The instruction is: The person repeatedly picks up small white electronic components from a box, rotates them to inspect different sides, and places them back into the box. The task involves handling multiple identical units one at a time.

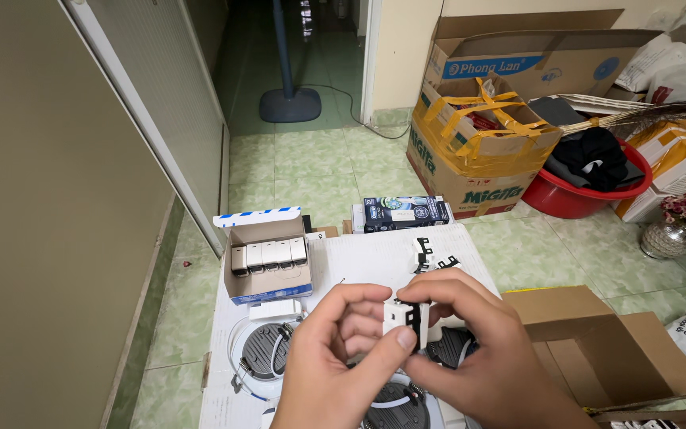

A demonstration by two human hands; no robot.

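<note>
Both hands pinch one small white switch module between curled fingertips.

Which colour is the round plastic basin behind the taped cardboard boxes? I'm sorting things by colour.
Red; the round plastic basin shows in the head view, holding black cloth.

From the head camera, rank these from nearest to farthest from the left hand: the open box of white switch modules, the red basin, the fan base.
Measured from the left hand:
1. Open box of white switch modules: just above and to its left, on the white board.
2. Red basin: far right, on the floor beside the taped cardboard box.
3. Fan base: farthest, up in the doorway.
</note>
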